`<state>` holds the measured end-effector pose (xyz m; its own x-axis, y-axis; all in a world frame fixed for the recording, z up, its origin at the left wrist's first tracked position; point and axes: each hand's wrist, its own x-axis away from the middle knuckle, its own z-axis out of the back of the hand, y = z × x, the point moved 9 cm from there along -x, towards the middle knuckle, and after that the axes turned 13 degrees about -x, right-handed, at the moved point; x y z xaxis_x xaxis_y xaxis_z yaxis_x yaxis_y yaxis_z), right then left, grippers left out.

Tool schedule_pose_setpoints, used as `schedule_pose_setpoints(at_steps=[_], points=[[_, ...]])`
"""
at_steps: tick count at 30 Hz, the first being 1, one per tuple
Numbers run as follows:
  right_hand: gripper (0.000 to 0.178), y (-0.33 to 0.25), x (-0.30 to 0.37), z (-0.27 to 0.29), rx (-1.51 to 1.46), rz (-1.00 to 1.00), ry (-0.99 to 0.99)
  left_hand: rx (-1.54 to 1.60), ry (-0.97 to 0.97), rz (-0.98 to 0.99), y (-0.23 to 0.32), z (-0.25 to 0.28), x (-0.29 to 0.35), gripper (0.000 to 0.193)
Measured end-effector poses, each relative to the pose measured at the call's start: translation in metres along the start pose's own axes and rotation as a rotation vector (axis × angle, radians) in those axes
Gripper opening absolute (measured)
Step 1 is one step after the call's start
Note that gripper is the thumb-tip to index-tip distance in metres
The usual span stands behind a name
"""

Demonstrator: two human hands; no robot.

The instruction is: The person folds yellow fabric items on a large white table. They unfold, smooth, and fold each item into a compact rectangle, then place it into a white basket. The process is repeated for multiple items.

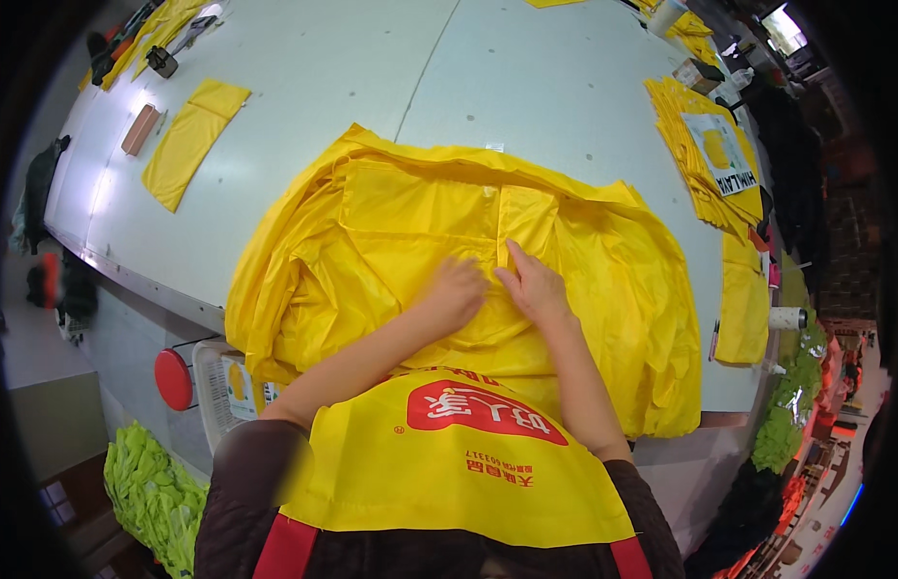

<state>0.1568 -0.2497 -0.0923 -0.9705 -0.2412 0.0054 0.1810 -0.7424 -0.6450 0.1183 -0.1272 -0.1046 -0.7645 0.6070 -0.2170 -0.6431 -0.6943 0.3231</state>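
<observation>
A large piece of thin, shiny yellow fabric [623, 289], sewn with seams and a pocket-like panel, lies bunched on the table in front of me. My right hand [536, 287] rests on it just right of the middle, fingers stretched forward and thumb apart, next to a vertical seam. Close to its left, my left hand [455, 294] is over the same fabric with its fingers smeared by motion; whether it grips any cloth cannot be made out. Across my lap spreads a yellow apron [372, 454] with a red printed patch and red straps.
The pale table [304, 58] reaches far ahead. At its left lie a folded yellow piece [196, 140] and a small brown block [140, 129]. Stacked yellow pieces [690, 145] sit at the right edge. Below left are a red round stool [173, 379], a white basket [216, 386] and green fabric [150, 492].
</observation>
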Motion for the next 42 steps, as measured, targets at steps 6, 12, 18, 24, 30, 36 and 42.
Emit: schedule_pose_setpoints(at_steps=[6,12,18,24,30,36,42], points=[[0.051,-0.025,-0.017,0.02,0.258,0.227,0.158,0.284,0.602,1.051,-0.145,0.083,0.099,0.044],[0.052,-0.004,-0.031,-0.026,0.299,0.221,0.074,1.107,0.729,0.962,-0.158,0.073,0.06,0.042],[0.049,0.011,-0.044,-0.023,0.075,0.214,0.016,0.025,0.353,0.249,-0.028,0.083,-0.009,0.067],[0.044,0.061,-0.033,0.009,-0.637,-0.141,0.206,0.045,-0.039,0.45,-0.053,-0.002,-0.027,0.061],[0.048,-0.001,-0.034,-0.009,0.186,0.233,0.214,0.121,-0.041,0.392,-0.042,0.011,-0.027,0.056],[0.05,-0.01,-0.035,-0.009,0.252,0.185,-0.051,0.167,-0.106,0.112,-0.025,0.016,-0.014,0.051],[0.037,-0.07,0.051,-0.002,0.172,0.538,-0.273,0.152,-0.028,0.096,-0.032,0.014,-0.01,0.045]])
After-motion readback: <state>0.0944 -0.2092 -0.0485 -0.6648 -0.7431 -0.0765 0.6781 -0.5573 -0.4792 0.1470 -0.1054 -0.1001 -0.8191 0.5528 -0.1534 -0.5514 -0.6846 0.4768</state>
